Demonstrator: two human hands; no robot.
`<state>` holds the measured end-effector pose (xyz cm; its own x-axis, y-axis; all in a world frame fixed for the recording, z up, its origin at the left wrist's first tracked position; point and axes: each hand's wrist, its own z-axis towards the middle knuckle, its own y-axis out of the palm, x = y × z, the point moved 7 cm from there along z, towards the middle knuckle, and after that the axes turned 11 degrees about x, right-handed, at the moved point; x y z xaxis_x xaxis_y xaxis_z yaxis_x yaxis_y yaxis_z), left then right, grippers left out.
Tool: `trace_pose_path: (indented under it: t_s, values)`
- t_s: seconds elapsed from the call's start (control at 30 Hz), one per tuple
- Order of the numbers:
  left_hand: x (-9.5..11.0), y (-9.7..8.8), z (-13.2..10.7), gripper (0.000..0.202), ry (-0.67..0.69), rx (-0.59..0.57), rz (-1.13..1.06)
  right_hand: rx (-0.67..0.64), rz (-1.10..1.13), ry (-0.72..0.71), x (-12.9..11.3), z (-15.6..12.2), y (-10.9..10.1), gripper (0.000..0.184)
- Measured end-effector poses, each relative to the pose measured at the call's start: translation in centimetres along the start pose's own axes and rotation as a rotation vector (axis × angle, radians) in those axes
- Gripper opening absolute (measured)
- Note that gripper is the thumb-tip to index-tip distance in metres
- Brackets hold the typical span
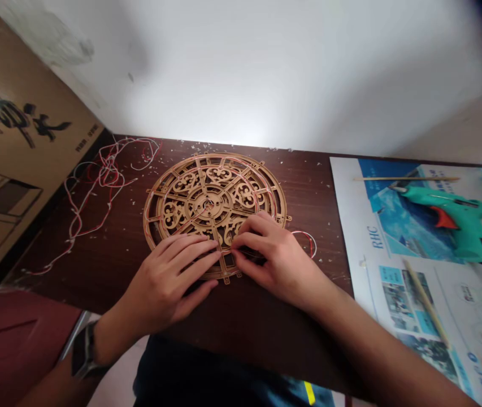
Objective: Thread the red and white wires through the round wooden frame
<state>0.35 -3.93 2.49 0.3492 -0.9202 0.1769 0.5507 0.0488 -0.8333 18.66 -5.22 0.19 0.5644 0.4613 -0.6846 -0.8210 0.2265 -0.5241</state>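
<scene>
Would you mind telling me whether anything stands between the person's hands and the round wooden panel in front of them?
Nothing visible does: the left hand and the right hand both rest directly on the lower part of the round wooden fretwork panel.

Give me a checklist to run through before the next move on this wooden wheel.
1. Hands placed: ok. The left hand and right hand both rest on the wooden wheel near its lower edge.
2. Ring wire seated: cannot tell; the hands cover part of it.
3. Wire bundle: ok, lies left of the wheel, away from the hands.
4. Wire loop: not ok, lies loose beside the wheel's right edge.
5. Table: not ok, white flecks lie around the wheel.
6. Glue gun heat: cannot tell.
</scene>
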Motion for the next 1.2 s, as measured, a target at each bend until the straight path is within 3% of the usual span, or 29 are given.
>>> trace_pose_path:
  t_s: [0.87, 1.2]
  values:
    - [0.07, 0.70, -0.26, 0.038, 0.045, -0.012, 0.063, 0.074, -0.013, -0.011, -0.01, -0.08, -0.35, 0.008]
    - [-0.18, 0.56, -0.39, 0.039, 0.026, -0.005, -0.014, 0.071, -0.034, -0.011, 0.04, -0.05, -0.48, 0.010]
